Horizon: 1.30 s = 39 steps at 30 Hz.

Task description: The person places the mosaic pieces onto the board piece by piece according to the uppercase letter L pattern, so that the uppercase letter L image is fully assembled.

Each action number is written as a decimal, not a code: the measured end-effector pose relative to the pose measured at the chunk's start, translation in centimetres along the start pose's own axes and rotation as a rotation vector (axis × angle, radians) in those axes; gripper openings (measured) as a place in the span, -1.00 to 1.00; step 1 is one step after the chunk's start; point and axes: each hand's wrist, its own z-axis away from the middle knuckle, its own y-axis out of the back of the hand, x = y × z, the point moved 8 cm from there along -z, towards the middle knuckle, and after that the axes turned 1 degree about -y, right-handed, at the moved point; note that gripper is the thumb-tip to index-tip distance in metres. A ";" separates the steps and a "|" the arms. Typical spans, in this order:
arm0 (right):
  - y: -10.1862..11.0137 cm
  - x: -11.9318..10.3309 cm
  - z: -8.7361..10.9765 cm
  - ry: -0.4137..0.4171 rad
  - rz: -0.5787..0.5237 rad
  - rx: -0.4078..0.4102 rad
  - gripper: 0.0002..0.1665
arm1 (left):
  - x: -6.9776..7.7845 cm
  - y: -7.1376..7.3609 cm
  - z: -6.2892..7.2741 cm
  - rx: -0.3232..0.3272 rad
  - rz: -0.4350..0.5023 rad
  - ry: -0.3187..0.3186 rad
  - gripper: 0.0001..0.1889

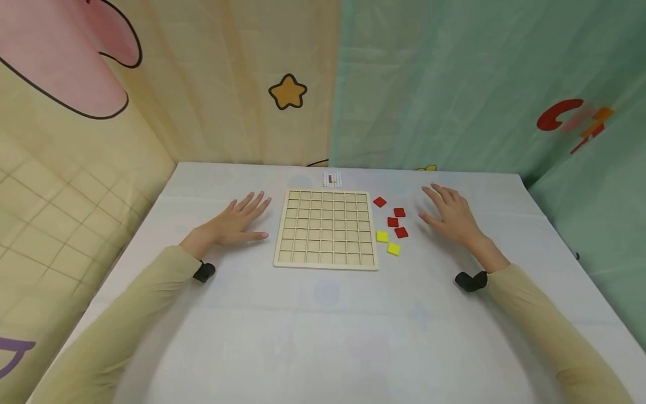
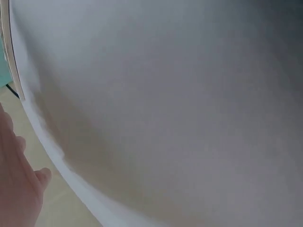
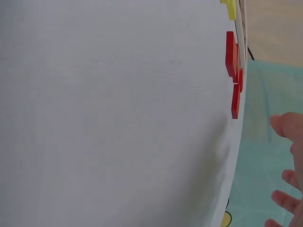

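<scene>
A pale wooden board [image 1: 326, 266] with a grid of square recesses lies in the middle of the table, its cells bare. Left of it, the left hand [image 1: 234, 223] is spread with straight fingers and holds nothing. Several red square tiles [image 1: 393, 222] and two yellow square tiles [image 1: 393, 249] lie scattered along the board's right side. Beyond these tiles the right hand [image 1: 451, 216] hovers with relaxed, parted fingers, gripping nothing. In the right wrist view, red tiles [image 3: 231, 54] show near the board's edge, apart from the hand [image 3: 292, 137].
Behind the board lies a small card [image 1: 332, 179] printed with a grid and coloured squares. The white table [image 1: 323, 331] reaches back to printed curtains [image 1: 434, 84]. A black strap piece [image 1: 471, 281] is worn at each wrist.
</scene>
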 end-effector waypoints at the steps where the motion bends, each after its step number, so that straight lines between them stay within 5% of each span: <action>1: -0.1 -0.2 -0.4 0.002 -0.019 0.006 -0.22 | 0.4 -0.3 -0.2 -0.015 0.002 -0.011 -0.03; 5: -0.8 -1.0 -1.8 0.004 -0.103 -0.010 -0.35 | 1.7 -1.1 -0.9 -0.063 -0.003 -0.034 0.00; 17: -3.9 -1.1 -4.0 -0.071 -0.383 -0.234 -0.52 | 4.5 -0.9 -2.7 -0.158 -0.047 -0.083 0.03; 26: -4.7 -1.3 -3.8 -0.069 -0.379 -0.284 -0.60 | 4.7 -1.7 -2.8 -0.242 -0.068 -0.059 0.01; 39: -4.6 -1.1 -3.7 -0.081 -0.343 -0.277 -0.64 | 4.8 -1.7 -2.7 -0.215 -0.094 -0.069 -0.02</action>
